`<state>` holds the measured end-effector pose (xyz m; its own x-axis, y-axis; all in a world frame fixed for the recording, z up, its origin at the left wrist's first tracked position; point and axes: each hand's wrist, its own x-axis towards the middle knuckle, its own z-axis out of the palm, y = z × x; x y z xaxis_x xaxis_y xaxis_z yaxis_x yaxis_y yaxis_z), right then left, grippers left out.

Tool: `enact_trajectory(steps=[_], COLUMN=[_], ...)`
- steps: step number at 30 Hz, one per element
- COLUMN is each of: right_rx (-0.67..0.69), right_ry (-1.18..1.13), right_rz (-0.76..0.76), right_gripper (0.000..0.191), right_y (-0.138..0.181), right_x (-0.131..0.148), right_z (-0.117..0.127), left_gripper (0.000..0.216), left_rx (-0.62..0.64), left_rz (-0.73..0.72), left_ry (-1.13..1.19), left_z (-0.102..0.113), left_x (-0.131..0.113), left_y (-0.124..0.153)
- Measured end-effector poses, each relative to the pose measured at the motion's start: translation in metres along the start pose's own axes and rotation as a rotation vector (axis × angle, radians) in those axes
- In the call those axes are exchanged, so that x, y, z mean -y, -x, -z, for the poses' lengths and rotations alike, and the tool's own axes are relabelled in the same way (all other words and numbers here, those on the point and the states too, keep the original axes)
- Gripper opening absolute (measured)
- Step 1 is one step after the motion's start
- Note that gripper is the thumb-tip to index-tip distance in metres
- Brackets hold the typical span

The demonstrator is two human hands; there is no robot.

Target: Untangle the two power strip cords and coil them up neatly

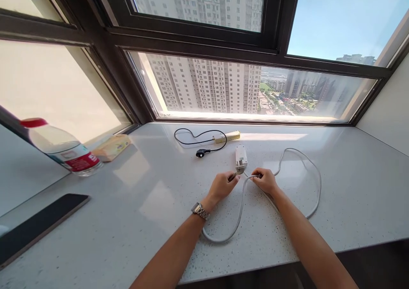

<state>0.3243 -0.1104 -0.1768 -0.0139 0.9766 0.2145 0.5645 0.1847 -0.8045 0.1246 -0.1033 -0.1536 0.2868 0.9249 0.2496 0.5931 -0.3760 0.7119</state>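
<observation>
"On a speckled white counter [351,195] beneath a dark-framed window [191,46], a person handles a grey cable [220,241] beside a white block [241,154]. Take the block as the clock's centre: where is the left hand [224,184]?"

"At seven o'clock, its thumb and fingers pinched together on a grey plug [240,169] at the block's near end (whether the plug is seated there, I cannot tell). A metal-banded watch [202,212] circles the wrist."

"And the right hand [264,180]?"

"Between four and five o'clock, fingers clamped on the cable. One loop hangs toward six o'clock, lying on the counter between the forearms; another swings wide toward three, then passes back toward the right forearm."

"What lies around them?"

"At eleven o'clock, near the block, a pale yellow strip [227,137] rests with a thin black cord [188,143] running from it; the cord's black plug [201,153] lies at nine. Well apart, also toward nine, a red-capped bottle [68,150] stands just beside a soft packet [113,147]. Between eight and nine, a dark flat device [44,225] lies at the frame's edge. Tall buildings [207,84] fill the glass at twelve."
</observation>
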Motion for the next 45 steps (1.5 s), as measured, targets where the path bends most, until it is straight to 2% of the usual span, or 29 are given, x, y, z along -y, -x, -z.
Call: enact_trajectory(steps=[6, 12, 22, 30, 33, 37, 41, 45], right_rx=[0.011, -0.008, -0.081, -0.126, -0.119, -0.115, -0.101, -0.075], right_ry=[-0.056, -0.202, -0.578, -0.652, -0.539, -0.148, -0.032, 0.075], right_rz=[-0.001, 0.011, 0.036, 0.060, 0.059, 0.035, 0.049, 0.096], right_gripper=[0.013, 0.012, 0.023, 0.024, 0.026, 0.034, 0.033, 0.025], right_y=[0.001, 0.001, 0.004, 0.007, 0.011, 0.012, 0.009, 0.010], right_x=[0.001, 0.001, 0.031, 0.035, 0.034, 0.025, 0.017, 0.019], right_z=[0.004, 0.002, -0.031, -0.038, -0.033, -0.027, -0.027, -0.027], left_gripper=[0.040, 0.034, 0.030, 0.019, 0.023, 0.031, 0.026, 0.030], left_rx=[-0.032, -0.003, -0.006, 0.029, 0.023, 0.032, 0.041, -0.071], left_rz=[-0.009, -0.037, -0.112, -0.189, -0.191, -0.204, -0.227, -0.212], left_ry=[0.005, 0.009, 0.109, 0.170, 0.191, 0.195, 0.154, 0.002], left_z=[0.003, -0.002, -0.008, -0.006, -0.006, -0.008, -0.012, -0.013], left_x=[-0.001, -0.002, -0.010, -0.009, -0.006, -0.003, -0.006, -0.009], left_y=[-0.001, 0.000, -0.001, 0.000, 0.000, 0.000, 0.003, 0.004])
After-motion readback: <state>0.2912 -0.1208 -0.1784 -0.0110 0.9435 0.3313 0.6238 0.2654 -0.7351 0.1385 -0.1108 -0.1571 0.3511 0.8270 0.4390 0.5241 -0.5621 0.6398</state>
